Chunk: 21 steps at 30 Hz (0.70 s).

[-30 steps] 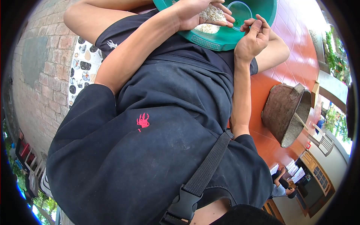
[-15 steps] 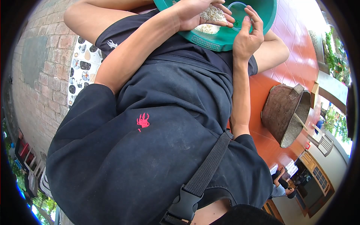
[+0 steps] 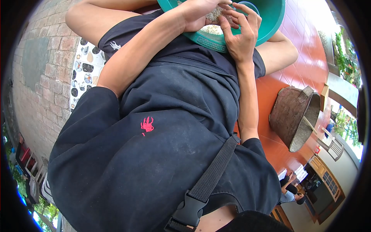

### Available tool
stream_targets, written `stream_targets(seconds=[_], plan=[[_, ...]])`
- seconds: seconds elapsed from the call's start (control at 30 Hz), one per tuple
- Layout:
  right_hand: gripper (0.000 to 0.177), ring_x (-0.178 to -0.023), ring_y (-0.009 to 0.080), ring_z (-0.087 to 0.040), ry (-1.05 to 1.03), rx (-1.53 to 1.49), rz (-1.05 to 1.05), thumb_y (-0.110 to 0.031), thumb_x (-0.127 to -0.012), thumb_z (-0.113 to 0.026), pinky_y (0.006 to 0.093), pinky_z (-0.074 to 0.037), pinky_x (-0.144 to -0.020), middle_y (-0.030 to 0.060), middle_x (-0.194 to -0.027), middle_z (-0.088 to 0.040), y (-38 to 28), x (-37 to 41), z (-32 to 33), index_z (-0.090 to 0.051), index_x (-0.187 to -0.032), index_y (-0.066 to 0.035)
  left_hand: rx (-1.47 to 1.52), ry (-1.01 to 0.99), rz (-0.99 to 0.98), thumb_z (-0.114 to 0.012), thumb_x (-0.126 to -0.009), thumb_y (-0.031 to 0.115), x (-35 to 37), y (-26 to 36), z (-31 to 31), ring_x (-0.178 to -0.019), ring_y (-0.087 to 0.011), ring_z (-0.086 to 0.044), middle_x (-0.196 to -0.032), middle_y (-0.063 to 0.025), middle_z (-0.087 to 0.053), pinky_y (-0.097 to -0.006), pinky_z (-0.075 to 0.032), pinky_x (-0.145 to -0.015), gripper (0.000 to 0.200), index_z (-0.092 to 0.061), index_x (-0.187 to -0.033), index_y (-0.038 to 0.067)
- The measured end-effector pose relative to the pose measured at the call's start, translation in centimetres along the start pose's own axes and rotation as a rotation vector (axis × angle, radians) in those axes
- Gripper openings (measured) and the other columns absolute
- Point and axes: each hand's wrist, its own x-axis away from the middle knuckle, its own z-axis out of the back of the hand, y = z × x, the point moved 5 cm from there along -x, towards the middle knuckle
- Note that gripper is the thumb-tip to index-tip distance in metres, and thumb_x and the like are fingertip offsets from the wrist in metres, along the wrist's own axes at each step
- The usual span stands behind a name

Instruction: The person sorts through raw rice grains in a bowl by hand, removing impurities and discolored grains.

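Observation:
My left hand [image 3: 196,16] is cupped palm up and holds a small heap of rice grains [image 3: 213,16]. My right hand [image 3: 243,36] reaches over that palm, its thumb and fingers bent together at the edge of the heap; whatever they pinch is too small to make out. Both hands are over a green plastic basin [image 3: 270,29] resting in my lap. More pale rice [image 3: 213,29] lies inside the basin below my fingers. A clear round rim, perhaps of a cup [image 3: 249,5], shows behind my right fingers.
A large rusty brown tub [image 3: 288,116] with a stick in it stands on the red tiled floor [image 3: 257,106] to the right. Grey brick paving [image 3: 58,73] lies at the left. Another person [image 3: 290,191] sits far off at the lower right, near a doorway.
My right hand has moved left from the basin's right side to the rice in my left palm, and its spread fingers have bent inward. My left hand stays in place.

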Motion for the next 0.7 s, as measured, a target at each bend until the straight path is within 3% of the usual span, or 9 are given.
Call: stream_targets(seconds=[0.23, 0.4, 0.47, 0.5, 0.57, 0.7], plan=[[0.015, -0.114, 0.0347, -0.058, -0.013, -0.045, -0.001, -0.007, -0.084, -0.077, 0.0439, -0.045, -0.099, 0.0158, -0.119, -0.066, 0.0, 0.0, -0.1, -0.073, -0.098, -0.004, -0.006, 0.026, 0.016, -0.048, -0.108, 0.025, -0.4, -0.5, 0.6, -0.092, -0.0224, -0.073, -0.102, -0.013, -0.073, -0.0341, -0.059, -0.08, 0.03, -0.065, -0.111, 0.0], [0.012, -0.113, 0.0338, -0.059, 0.001, -0.05, 0.015, -0.006, -0.085, -0.076, 0.0431, -0.046, -0.098, 0.0156, -0.117, -0.066, 1.3, 0.3, -1.6, -0.073, -0.096, -0.004, 0.03, -0.088, -0.013, -0.049, -0.107, 0.025, -0.7, -0.6, 0.7, -0.09, -0.0217, -0.073, -0.101, -0.012, -0.073, -0.0343, -0.059, -0.079, 0.029, -0.066, -0.11, 0.001], [0.014, -0.115, 0.0344, -0.057, 0.377, -0.763, 0.201, -0.006, -0.084, -0.075, 0.0443, -0.044, -0.1, 0.016, -0.119, -0.065, 4.2, 1.6, -3.3, -0.074, -0.098, -0.005, 0.036, -0.088, -0.009, -0.049, -0.107, 0.025, -0.9, -0.8, 0.8, -0.09, -0.0217, -0.073, -0.101, -0.0118, -0.073, -0.0344, -0.059, -0.079, 0.029, -0.066, -0.11, 0.001], [0.014, -0.115, 0.0344, -0.057, 0.377, -0.763, 0.201, -0.006, -0.084, -0.075, 0.0443, -0.044, -0.1, 0.016, -0.119, -0.065, 3.6, 1.5, -2.2, -0.074, -0.098, -0.005, 0.043, -0.089, -0.005, -0.05, -0.107, 0.025, -1.0, -0.9, 0.9, -0.09, -0.0217, -0.073, -0.101, -0.0117, -0.073, -0.0345, -0.059, -0.08, 0.029, -0.066, -0.11, 0.001], [0.015, -0.112, 0.0255, -0.062, 0.039, 0.019, 0.103, -0.014, -0.095, -0.073, 0.0358, -0.049, -0.097, 0.0085, -0.12, -0.07, 1.4, 0.9, -0.6, -0.075, -0.105, -0.004, 0.04, -0.062, -0.004, -0.05, -0.107, 0.026, -0.9, -0.8, 0.8, -0.09, -0.0219, -0.073, -0.101, -0.0119, -0.073, -0.0346, -0.059, -0.079, 0.029, -0.066, -0.11, 0.001], [0.015, -0.112, 0.0263, -0.06, 0.062, -0.051, 0.084, -0.015, -0.093, -0.075, 0.0372, -0.048, -0.096, 0.0081, -0.117, -0.07, 2.3, 0.9, -0.6, -0.074, -0.102, -0.004, 0.078, -0.08, 0.033, -0.05, -0.107, 0.026, -1.0, -0.9, 0.7, -0.089, -0.0222, -0.073, -0.101, -0.0134, -0.072, -0.0356, -0.06, -0.08, 0.031, -0.065, -0.109, -0.001]])
